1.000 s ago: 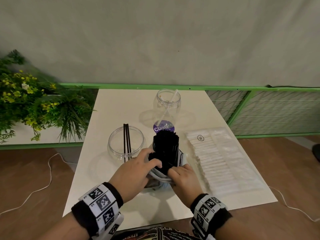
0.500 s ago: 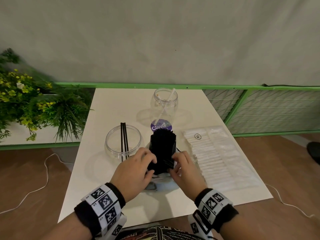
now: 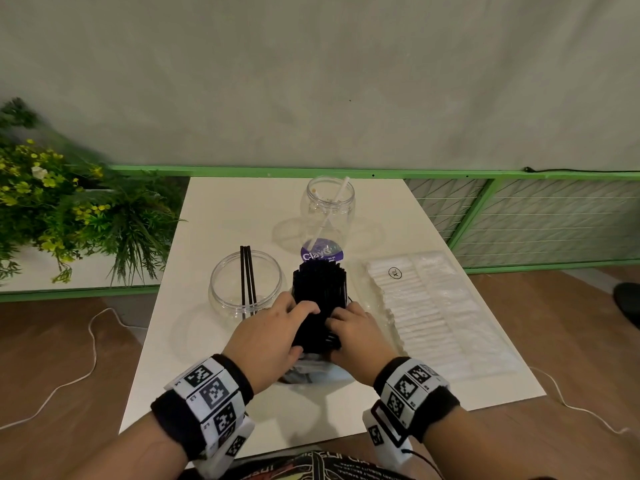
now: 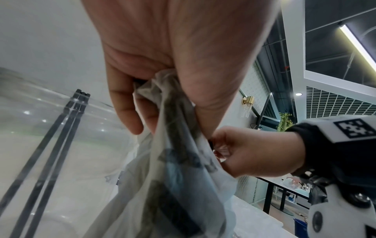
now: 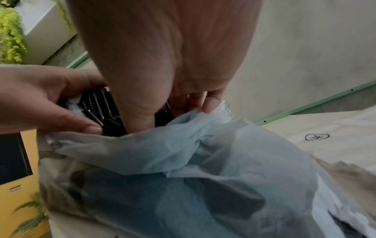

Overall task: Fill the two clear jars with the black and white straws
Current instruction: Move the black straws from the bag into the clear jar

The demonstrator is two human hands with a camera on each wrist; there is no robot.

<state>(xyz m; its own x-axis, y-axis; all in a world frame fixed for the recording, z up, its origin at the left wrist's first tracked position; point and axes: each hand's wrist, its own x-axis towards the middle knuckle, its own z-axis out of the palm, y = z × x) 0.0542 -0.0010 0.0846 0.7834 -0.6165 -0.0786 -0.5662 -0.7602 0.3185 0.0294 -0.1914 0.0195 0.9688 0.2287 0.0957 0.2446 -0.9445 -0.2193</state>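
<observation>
A thick bundle of black straws (image 3: 320,299) stands upright in a crumpled plastic bag (image 3: 313,370) near the table's front. My left hand (image 3: 277,336) grips the bundle and bag (image 4: 173,161) from the left. My right hand (image 3: 353,332) grips the bundle from the right, fingers among the black straws (image 5: 97,109) above the bag (image 5: 183,169). The near clear jar (image 3: 246,291) on the left holds three black straws (image 3: 247,278). The far clear jar (image 3: 329,216) holds one white straw (image 3: 329,213).
A flat clear pack of white wrapped straws (image 3: 433,313) lies right of the bundle on the white table (image 3: 235,209). Green plants (image 3: 69,213) stand off the table's left edge. A green railing (image 3: 519,174) runs behind. Cables trail on the floor.
Both hands slid higher up the bundle, and the bag has been pushed down, baring more of the black straws. The jars and the white pack stayed put.
</observation>
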